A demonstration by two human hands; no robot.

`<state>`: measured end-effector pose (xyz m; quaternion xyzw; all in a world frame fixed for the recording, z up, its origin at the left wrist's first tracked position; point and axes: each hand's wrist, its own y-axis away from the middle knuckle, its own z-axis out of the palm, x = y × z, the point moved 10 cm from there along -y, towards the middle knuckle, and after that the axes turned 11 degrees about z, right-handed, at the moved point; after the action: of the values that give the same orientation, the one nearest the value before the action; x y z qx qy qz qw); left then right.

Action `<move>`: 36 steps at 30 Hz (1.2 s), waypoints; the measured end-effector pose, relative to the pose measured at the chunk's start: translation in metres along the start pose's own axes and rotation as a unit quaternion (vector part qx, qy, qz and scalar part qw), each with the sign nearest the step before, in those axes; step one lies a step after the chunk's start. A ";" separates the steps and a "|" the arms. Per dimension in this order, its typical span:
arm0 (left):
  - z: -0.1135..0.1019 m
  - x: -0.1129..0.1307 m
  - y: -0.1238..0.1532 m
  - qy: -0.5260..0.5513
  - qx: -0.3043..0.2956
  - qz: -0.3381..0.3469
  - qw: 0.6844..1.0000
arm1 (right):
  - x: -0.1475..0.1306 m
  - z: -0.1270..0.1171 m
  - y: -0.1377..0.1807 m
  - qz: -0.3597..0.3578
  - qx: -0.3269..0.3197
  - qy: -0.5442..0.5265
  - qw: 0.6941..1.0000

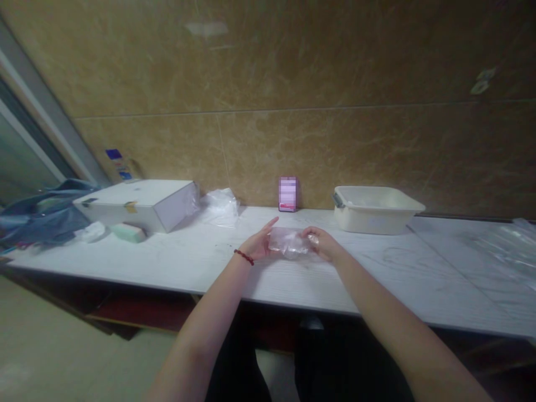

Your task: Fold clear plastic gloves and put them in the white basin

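A small clear plastic bag point(288, 244) is stretched between my two hands, just over the pale tabletop point(293, 285). What the bag holds, if anything, is too blurred to make out. My left hand point(258, 243), with a beaded bracelet at the wrist, grips the bag's left side while one finger points up and away. On the other side, my right hand point(320, 244) has its fingers closed on the bag's upper right edge. Behind the bag a phone point(287, 194) leans upright against the wall.
At the right stands a cream plastic basin point(377, 209). A white box point(142, 204) sits to the left, with crumpled clear plastic point(220, 207) beside it and a pale green block point(128, 232) in front. Dark blue fabric point(50, 215) lies far left; plastic sheets point(513, 248) lie far right.
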<state>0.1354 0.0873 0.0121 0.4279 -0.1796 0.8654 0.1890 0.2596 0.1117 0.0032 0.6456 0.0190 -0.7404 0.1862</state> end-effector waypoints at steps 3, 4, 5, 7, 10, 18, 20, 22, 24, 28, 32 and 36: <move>-0.007 0.000 -0.001 -0.053 0.031 0.010 0.998 | 0.002 0.006 0.003 0.009 -0.007 0.016 1.000; -0.008 -0.001 0.000 -0.069 0.031 0.010 0.997 | 0.002 0.008 0.004 0.008 -0.012 0.016 1.000; -0.008 -0.001 0.000 -0.084 0.028 0.009 0.996 | 0.001 0.009 0.006 0.005 -0.013 0.011 1.000; -0.006 0.000 0.000 -0.108 0.018 0.010 0.994 | -0.001 0.009 0.010 -0.001 0.004 -0.006 1.000; -0.001 0.007 0.000 -0.123 0.009 0.021 0.992 | 0.002 -0.005 0.017 0.013 0.091 -0.047 0.995; 0.006 0.031 0.007 -0.151 0.046 0.091 0.983 | 0.023 -0.007 0.030 0.046 0.139 -0.049 0.988; 0.010 0.032 0.010 -0.149 0.035 0.098 0.983 | 0.019 -0.002 0.031 0.029 0.130 -0.013 0.991; 0.014 0.032 0.012 -0.140 0.022 0.101 0.985 | 0.014 0.001 0.032 0.012 0.128 0.020 0.992; 0.016 0.032 0.015 -0.134 0.014 0.097 0.986 | 0.011 0.003 0.034 0.003 0.124 0.044 0.991; 0.018 0.029 0.020 -0.135 0.007 0.082 0.987 | 0.010 0.011 0.037 0.008 0.092 0.080 0.993; 0.019 0.030 0.022 -0.135 -0.001 0.078 0.988 | 0.013 0.014 0.039 0.020 0.073 0.099 0.992; 0.017 0.029 0.023 -0.134 0.004 0.069 0.989 | 0.017 0.016 0.038 0.027 0.044 0.081 0.995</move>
<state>0.1196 0.0645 0.0420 0.5269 -0.2294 0.8121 0.1014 0.2541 0.0676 -0.0022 0.7115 -0.0159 -0.6802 0.1755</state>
